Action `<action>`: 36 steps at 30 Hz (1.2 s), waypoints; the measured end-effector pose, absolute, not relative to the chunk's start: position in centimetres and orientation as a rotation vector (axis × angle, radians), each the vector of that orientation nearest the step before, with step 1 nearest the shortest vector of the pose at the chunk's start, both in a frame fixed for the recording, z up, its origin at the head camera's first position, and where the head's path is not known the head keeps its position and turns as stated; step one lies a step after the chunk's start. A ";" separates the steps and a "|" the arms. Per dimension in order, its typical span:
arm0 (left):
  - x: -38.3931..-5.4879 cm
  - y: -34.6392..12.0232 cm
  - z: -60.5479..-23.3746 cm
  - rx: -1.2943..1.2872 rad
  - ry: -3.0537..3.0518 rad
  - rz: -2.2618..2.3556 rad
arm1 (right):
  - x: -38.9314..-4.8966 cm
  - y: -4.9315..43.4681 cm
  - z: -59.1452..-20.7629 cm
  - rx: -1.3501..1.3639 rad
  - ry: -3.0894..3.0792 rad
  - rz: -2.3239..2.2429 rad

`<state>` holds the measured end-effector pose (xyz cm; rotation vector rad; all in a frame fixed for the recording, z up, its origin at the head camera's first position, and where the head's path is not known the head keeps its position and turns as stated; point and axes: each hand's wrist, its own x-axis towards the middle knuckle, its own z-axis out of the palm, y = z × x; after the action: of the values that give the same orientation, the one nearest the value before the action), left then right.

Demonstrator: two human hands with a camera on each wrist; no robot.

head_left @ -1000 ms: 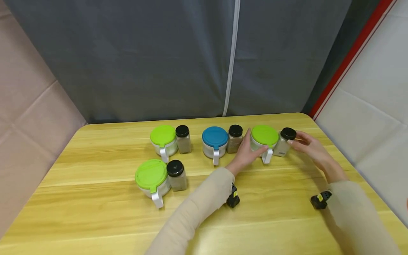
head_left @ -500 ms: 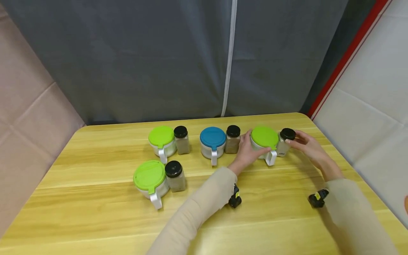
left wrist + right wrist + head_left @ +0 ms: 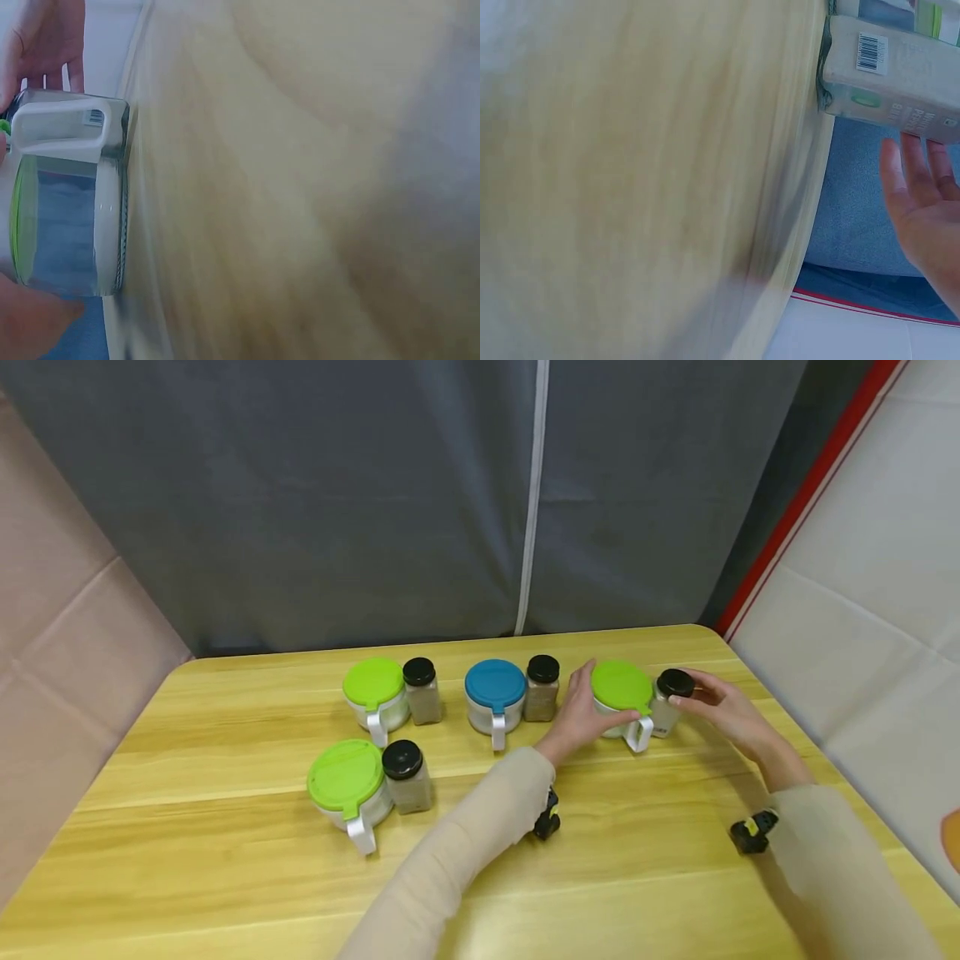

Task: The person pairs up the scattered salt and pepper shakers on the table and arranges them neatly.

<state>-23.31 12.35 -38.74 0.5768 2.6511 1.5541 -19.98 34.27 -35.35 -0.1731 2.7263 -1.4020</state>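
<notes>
In the head view my left hand [image 3: 583,717] grips a seasoning jar with a green lid [image 3: 621,685], fingers on its far left side and thumb across the front near its white handle [image 3: 639,734]. My right hand [image 3: 731,717] holds a square spice jar [image 3: 664,714] by its right side, close under the black lid [image 3: 675,682]. The two jars stand upright side by side, apparently touching. In the left wrist view the green-lidded jar [image 3: 66,225] appears clear-walled. A barcode label [image 3: 872,52] shows on the spice jar in the right wrist view.
To the left stand a blue-lidded jar [image 3: 495,687] beside a black-lidded spice jar [image 3: 542,689], and a green-lidded jar [image 3: 373,685] beside another spice jar [image 3: 422,693]. Nearer the front, one more green-lidded jar [image 3: 347,781] neighbours a spice jar [image 3: 407,781]. A grey curtain [image 3: 337,510] hangs behind the table.
The held green-lidded jar has shifted slightly right and nearer, and its handle has turned to the right. The held spice jar has also come slightly nearer. The head view has shifted a little.
</notes>
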 end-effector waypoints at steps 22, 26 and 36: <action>-21.9 12.2 -38.9 0.595 2.703 1.533 | -19.1 34.2 -34.9 -0.194 2.758 -1.415; -21.3 12.0 -38.9 0.613 2.698 1.507 | -18.9 34.5 -35.0 -0.216 2.779 -1.381; -19.6 10.8 -38.5 0.666 2.647 1.499 | -18.0 34.4 -34.7 -0.279 2.828 -1.322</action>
<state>-19.60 10.82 -38.53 0.6661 2.6475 1.4986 -18.00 34.44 -34.68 -0.2793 2.8284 -1.3217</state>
